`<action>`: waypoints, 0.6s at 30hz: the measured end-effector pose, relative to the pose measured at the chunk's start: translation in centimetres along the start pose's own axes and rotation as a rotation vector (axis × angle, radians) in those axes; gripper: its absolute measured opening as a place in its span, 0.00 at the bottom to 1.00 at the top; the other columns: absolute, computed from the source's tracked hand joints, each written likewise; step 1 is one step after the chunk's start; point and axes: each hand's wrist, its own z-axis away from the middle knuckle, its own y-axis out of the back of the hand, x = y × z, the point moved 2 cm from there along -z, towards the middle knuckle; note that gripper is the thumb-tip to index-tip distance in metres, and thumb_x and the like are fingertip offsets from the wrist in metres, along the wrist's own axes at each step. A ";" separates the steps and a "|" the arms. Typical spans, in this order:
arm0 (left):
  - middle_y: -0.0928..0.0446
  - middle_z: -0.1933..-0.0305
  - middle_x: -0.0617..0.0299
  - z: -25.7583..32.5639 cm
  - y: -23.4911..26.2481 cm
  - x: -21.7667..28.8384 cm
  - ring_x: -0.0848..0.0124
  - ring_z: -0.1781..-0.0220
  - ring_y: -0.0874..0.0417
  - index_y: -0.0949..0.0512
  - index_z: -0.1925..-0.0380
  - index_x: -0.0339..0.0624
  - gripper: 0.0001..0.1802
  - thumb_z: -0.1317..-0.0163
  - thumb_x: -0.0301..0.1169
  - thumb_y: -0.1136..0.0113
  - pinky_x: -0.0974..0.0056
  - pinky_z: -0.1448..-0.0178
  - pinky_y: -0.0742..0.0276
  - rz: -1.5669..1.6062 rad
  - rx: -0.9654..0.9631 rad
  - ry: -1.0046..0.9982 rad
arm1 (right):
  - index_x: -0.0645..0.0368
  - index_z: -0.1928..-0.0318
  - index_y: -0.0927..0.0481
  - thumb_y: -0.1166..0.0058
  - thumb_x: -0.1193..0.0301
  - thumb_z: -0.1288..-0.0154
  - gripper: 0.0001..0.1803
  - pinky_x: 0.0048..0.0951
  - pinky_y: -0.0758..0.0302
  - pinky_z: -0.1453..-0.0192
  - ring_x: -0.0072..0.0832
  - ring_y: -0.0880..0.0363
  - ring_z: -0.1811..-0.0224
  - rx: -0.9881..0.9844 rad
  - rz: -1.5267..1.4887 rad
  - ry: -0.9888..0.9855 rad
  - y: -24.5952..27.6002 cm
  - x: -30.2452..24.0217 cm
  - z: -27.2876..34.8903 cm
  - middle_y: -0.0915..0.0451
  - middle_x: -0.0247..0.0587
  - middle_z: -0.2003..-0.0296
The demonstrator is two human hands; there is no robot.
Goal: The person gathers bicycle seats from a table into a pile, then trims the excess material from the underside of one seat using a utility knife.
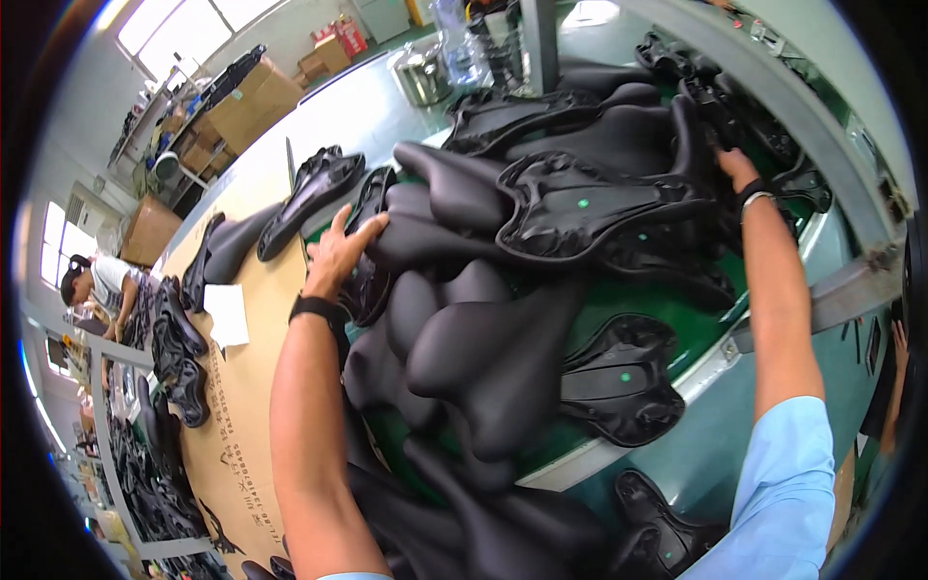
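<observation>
Head: saddles (pixel 570 208) lie between left hand (pixel 338 251) and right hand (pixel 740 170).

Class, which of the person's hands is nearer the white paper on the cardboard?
Left. The left hand is near the white paper, to its right; the right hand is across the black saddles.

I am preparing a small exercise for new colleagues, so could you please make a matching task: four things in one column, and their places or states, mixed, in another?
Column one
1. left hand
2. right hand
3. paper sheet
4. metal container

Column two
A. on brown cardboard
B. spread open, at the left of the black saddles
C. shiny, silver
D. at the right of the black saddles

Pairs: 1-B, 2-D, 3-A, 4-C
</observation>
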 end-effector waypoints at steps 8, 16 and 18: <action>0.27 0.37 0.55 0.9 2.0 -1.0 0.58 0.33 0.30 0.30 0.37 0.59 0.46 0.45 0.76 0.64 0.47 0.30 0.48 -0.160 -0.041 -0.102 | 0.60 0.43 0.24 0.44 0.42 0.47 0.39 0.41 0.32 0.35 0.49 0.28 0.38 -0.083 0.305 0.271 -2.9 -5.3 5.6 0.25 0.57 0.43; 0.27 0.42 0.48 5.8 3.9 0.7 0.59 0.38 0.28 0.27 0.44 0.42 0.47 0.49 0.71 0.48 0.58 0.43 0.28 -0.044 -0.491 0.161 | 0.50 0.48 0.19 0.56 0.33 0.43 0.38 0.42 0.31 0.37 0.45 0.26 0.39 -0.115 0.622 0.319 -0.8 -12.6 13.6 0.22 0.47 0.45; 0.29 0.41 0.41 5.1 2.5 -0.4 0.55 0.37 0.29 0.30 0.43 0.32 0.53 0.51 0.72 0.47 0.56 0.40 0.29 -0.020 -0.208 0.055 | 0.51 0.45 0.22 0.56 0.29 0.45 0.42 0.43 0.31 0.38 0.44 0.26 0.40 -0.205 0.781 0.408 -1.8 -13.3 13.5 0.22 0.46 0.45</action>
